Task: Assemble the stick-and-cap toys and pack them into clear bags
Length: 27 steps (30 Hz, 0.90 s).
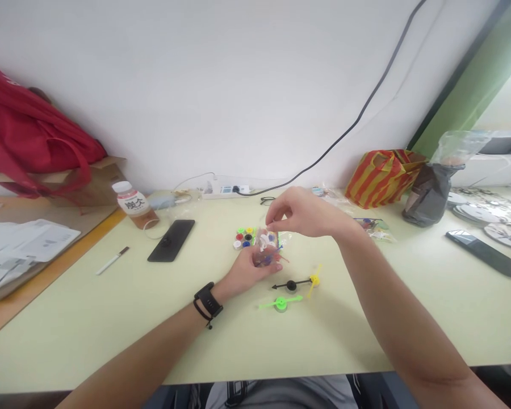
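Note:
My left hand (255, 266), with a black watch at its wrist, is closed around a clear plastic bag (266, 241) of small white, blue and red plastic parts. Just above, my right hand (296, 213) pinches with thumb and forefinger near the bag's top; what lies between the fingertips is too small to make out. Behind the bag sit several coloured round pieces (243, 238) in rows. In front lie a black arrow spinner (291, 286), a green arrow spinner (281, 304) and a yellow arrow spinner (314, 279) on the table.
To the left are a black phone (171, 241), a white pen (113, 261) and a drink bottle (135, 205). A power strip (223, 191) stands by the wall. Further right are a striped bag (381, 177), a grey bag (430, 196) and a dark phone-like object (486, 253).

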Each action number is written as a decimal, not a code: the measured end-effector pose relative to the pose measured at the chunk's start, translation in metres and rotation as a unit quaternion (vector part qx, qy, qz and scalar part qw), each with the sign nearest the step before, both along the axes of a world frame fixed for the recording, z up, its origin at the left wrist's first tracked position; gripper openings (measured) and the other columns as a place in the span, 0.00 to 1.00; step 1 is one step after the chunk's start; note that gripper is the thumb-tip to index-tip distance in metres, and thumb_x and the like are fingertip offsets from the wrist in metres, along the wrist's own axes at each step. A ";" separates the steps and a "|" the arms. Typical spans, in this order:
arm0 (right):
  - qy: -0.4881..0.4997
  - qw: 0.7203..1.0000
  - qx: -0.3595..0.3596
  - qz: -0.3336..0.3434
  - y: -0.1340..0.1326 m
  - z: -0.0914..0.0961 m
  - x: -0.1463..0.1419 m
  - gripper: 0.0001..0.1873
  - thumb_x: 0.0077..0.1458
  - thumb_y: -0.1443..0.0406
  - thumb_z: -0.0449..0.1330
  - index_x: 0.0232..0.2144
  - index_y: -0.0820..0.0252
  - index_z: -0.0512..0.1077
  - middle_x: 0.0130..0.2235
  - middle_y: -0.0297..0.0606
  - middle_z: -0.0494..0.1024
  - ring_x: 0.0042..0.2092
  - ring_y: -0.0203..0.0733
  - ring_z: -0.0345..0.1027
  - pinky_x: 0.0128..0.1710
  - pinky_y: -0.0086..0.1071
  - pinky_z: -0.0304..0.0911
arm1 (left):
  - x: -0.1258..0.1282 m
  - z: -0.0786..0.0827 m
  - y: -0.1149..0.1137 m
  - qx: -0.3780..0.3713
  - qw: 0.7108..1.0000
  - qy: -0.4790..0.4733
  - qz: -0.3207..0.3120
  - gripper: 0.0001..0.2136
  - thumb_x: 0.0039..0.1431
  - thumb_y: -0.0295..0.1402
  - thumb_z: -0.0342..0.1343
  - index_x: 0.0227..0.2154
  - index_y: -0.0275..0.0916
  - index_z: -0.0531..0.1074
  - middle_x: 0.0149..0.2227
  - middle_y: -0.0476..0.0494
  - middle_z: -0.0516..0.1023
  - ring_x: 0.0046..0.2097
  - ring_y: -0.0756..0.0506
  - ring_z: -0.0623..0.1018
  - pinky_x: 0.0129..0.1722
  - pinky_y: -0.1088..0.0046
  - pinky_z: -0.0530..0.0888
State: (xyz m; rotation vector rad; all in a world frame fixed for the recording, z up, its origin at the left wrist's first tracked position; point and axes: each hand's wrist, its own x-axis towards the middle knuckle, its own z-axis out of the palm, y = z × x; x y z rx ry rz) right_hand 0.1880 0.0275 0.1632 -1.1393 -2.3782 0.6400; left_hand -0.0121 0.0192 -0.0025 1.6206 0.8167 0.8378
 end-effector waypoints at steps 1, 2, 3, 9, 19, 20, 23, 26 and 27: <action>-0.006 1.000 -0.010 0.009 0.000 -0.001 -0.002 0.06 0.55 0.67 0.64 0.33 0.59 0.82 0.33 0.35 0.84 0.32 0.38 0.72 0.30 0.30 0.60 | 0.000 0.000 0.000 0.007 1.000 -0.003 -0.003 0.17 0.57 0.42 0.70 0.44 0.36 0.81 0.46 0.38 0.84 0.49 0.38 0.81 0.51 0.61 0.77; -0.011 1.000 -0.018 0.016 -0.001 -0.002 -0.004 0.07 0.55 0.68 0.62 0.33 0.58 0.82 0.34 0.35 0.84 0.33 0.38 0.72 0.31 0.30 0.61 | 0.000 -0.001 0.001 0.016 1.000 -0.007 -0.002 0.17 0.58 0.41 0.70 0.45 0.36 0.81 0.47 0.37 0.83 0.49 0.38 0.81 0.52 0.61 0.77; -0.015 0.999 -0.021 0.020 -0.001 -0.003 -0.007 0.09 0.56 0.70 0.61 0.34 0.58 0.82 0.35 0.36 0.84 0.35 0.39 0.73 0.32 0.30 0.62 | 0.000 -0.001 0.001 0.024 1.000 -0.011 0.002 0.17 0.58 0.40 0.70 0.45 0.36 0.81 0.48 0.37 0.83 0.50 0.38 0.80 0.52 0.62 0.76; -0.083 0.995 0.047 -0.027 -0.010 -0.006 -0.019 0.11 0.58 0.71 0.59 0.37 0.57 0.81 0.39 0.39 0.84 0.39 0.43 0.73 0.35 0.32 0.59 | 0.001 -0.001 0.002 0.042 0.999 -0.005 0.010 0.15 0.61 0.40 0.68 0.46 0.36 0.80 0.47 0.38 0.83 0.48 0.40 0.80 0.51 0.63 0.76; -0.230 0.963 0.119 -0.074 -0.013 -0.009 -0.017 0.11 0.57 0.71 0.57 0.23 0.60 0.71 0.29 0.41 0.77 0.30 0.41 0.66 0.29 0.35 0.47 | 0.000 -0.002 0.003 0.058 0.997 -0.003 0.040 0.14 0.60 0.40 0.68 0.42 0.35 0.80 0.45 0.38 0.84 0.49 0.39 0.81 0.54 0.60 0.76; -0.227 0.965 0.110 -0.064 -0.015 -0.008 -0.016 0.13 0.58 0.71 0.56 0.22 0.60 0.69 0.28 0.41 0.76 0.29 0.41 0.65 0.29 0.35 0.47 | 0.000 -0.002 0.003 0.060 0.997 0.000 0.041 0.14 0.60 0.40 0.68 0.42 0.35 0.80 0.44 0.38 0.84 0.48 0.39 0.81 0.53 0.61 0.76; -0.192 0.977 0.088 -0.032 -0.019 -0.002 -0.014 0.17 0.64 0.67 0.53 0.22 0.59 0.68 0.27 0.40 0.75 0.29 0.40 0.64 0.29 0.35 0.48 | 0.000 0.000 0.003 0.061 0.997 0.007 0.049 0.13 0.60 0.41 0.68 0.40 0.35 0.79 0.41 0.40 0.83 0.45 0.40 0.81 0.50 0.62 0.77; -0.174 0.982 0.069 -0.018 -0.022 0.003 -0.008 0.22 0.69 0.62 0.51 0.22 0.59 0.68 0.25 0.39 0.74 0.28 0.41 0.64 0.29 0.36 0.49 | 0.001 0.004 0.002 0.058 0.996 -0.001 0.061 0.14 0.59 0.41 0.68 0.40 0.35 0.79 0.41 0.40 0.84 0.44 0.40 0.81 0.49 0.63 0.77; -0.172 0.983 0.062 -0.017 -0.022 0.003 -0.005 0.24 0.70 0.60 0.51 0.22 0.59 0.69 0.26 0.40 0.74 0.29 0.42 0.66 0.30 0.36 0.50 | 0.001 0.005 0.002 0.055 0.997 -0.006 0.063 0.14 0.59 0.41 0.69 0.40 0.35 0.80 0.41 0.40 0.84 0.44 0.40 0.81 0.49 0.63 0.77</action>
